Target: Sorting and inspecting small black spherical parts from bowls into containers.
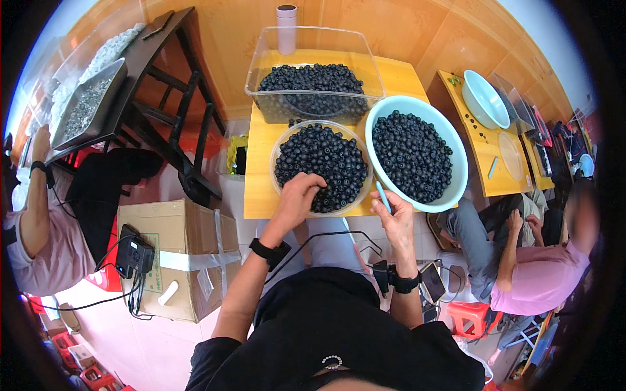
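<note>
My left hand (301, 197) reaches into a round clear tub (277, 184) of dark, round beads (321, 156). Its fingers are bent together, with the tips down at the beads, so what they pinch, if anything, is hidden. At the tub's right side, my right hand (396, 220) grips a slim light-blue pen-like tool (383, 195), which points up and to the left. Close beyond that hand, a light-blue basin (459, 153) holds many more of these beads. Behind the tub, a large clear plastic bin (261, 107) is partly filled with them too.
All three containers stand on a yellow wooden table (404, 77). A pale pink bottle (286, 32) is behind the bin. Taped cardboard box (176, 238) at left carries a black device (135, 254). People sit on both sides; another yellow table (479, 153) is at right.
</note>
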`<state>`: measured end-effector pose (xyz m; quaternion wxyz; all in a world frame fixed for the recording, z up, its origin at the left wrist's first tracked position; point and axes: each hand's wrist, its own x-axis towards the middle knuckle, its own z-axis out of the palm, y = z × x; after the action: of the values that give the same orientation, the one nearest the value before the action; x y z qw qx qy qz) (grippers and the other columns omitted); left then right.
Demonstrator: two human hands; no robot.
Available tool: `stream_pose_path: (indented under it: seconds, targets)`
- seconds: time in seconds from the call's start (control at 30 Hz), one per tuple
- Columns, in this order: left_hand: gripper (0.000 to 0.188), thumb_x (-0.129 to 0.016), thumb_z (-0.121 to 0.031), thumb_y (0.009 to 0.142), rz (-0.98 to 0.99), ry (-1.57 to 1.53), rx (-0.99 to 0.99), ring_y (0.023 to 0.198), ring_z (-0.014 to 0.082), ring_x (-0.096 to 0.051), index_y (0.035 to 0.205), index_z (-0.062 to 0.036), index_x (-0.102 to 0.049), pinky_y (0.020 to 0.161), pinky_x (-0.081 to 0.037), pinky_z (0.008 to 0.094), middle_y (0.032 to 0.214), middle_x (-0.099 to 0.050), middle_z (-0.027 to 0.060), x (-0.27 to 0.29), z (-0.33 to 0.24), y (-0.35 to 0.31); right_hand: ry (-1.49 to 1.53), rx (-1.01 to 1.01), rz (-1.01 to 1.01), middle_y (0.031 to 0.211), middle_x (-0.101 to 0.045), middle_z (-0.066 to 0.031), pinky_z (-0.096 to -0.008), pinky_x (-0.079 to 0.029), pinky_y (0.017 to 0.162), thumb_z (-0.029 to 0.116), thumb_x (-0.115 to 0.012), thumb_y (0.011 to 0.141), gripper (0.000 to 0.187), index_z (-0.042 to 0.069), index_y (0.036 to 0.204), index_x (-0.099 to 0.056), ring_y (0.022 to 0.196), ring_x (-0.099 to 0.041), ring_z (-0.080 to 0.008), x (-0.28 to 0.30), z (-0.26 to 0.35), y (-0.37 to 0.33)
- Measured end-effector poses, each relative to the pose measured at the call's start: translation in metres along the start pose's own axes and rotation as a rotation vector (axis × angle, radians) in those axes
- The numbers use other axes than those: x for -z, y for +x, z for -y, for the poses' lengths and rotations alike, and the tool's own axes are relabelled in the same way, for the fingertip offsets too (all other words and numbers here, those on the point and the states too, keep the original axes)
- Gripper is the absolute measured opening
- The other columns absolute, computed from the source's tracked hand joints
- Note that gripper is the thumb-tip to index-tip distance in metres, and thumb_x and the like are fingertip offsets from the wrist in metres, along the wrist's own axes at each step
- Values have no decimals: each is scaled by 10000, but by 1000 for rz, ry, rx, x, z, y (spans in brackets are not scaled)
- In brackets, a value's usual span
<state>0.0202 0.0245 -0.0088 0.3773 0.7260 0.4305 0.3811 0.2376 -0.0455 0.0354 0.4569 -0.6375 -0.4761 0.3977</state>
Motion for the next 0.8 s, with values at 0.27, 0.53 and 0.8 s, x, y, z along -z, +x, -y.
stream_pose_path:
  seconds: [0.27, 0.53, 0.8]
  targets:
    - [216, -569, -22, 862, 121, -1347, 400, 849, 143, -640, 1078, -11, -580, 795, -552, 271, 978, -621, 96, 28, -21, -6, -11, 134, 115, 708, -598, 10, -204, -393, 557, 69, -642, 809, 173, 0, 966, -663, 635, -482, -38, -25, 11, -5]
    - [218, -585, -35, 859, 156, -1467, 411, 778, 132, -645, 1075, -5, -586, 728, -564, 251, 961, -635, 98, 27, -20, -14, -145, 416, 170, 702, -592, -74, -256, -397, 492, 89, -660, 793, 180, -8, 944, -644, 533, -509, -117, -42, 42, -13]
    - [181, -592, -54, 862, 145, -1470, 396, 778, 134, -648, 1036, -7, -597, 726, -567, 253, 927, -636, 94, 24, -27, -19, -371, 531, 174, 676, -589, -78, -310, -397, 454, 146, -681, 778, 183, 31, 919, -660, 487, -525, -211, -42, 48, -10]
